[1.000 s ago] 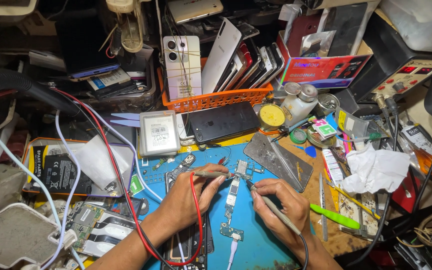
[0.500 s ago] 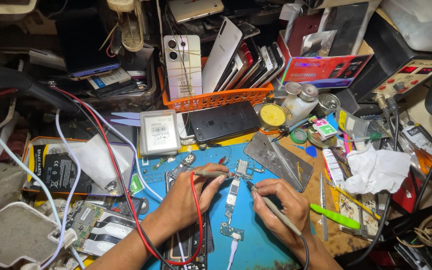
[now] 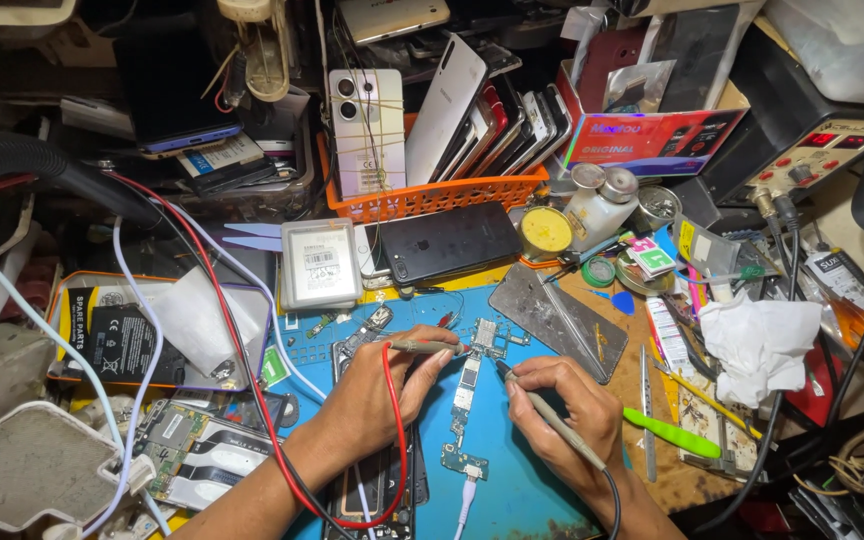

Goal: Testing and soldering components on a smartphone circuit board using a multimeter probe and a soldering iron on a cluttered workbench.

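Note:
A narrow phone circuit board point(image 3: 466, 395) lies lengthwise on a blue work mat point(image 3: 522, 490). My left hand point(image 3: 382, 385) pinches a test probe with a red lead point(image 3: 422, 346), its tip touching the upper end of the board. My right hand point(image 3: 562, 405) grips a second probe with a black lead point(image 3: 542, 410), its tip also on the board's upper end. A white cable point(image 3: 466, 498) plugs into the board's lower end. An opened phone point(image 3: 377, 490) lies under my left wrist.
An orange basket point(image 3: 432, 195) of several phones stands behind. A black phone point(image 3: 449, 240), a silver battery point(image 3: 320, 262), a flux tin point(image 3: 544, 232), a metal plate point(image 3: 562, 320), a crumpled tissue point(image 3: 757, 340), a green tool point(image 3: 677, 432) and a soldering station point(image 3: 812, 150) crowd the bench.

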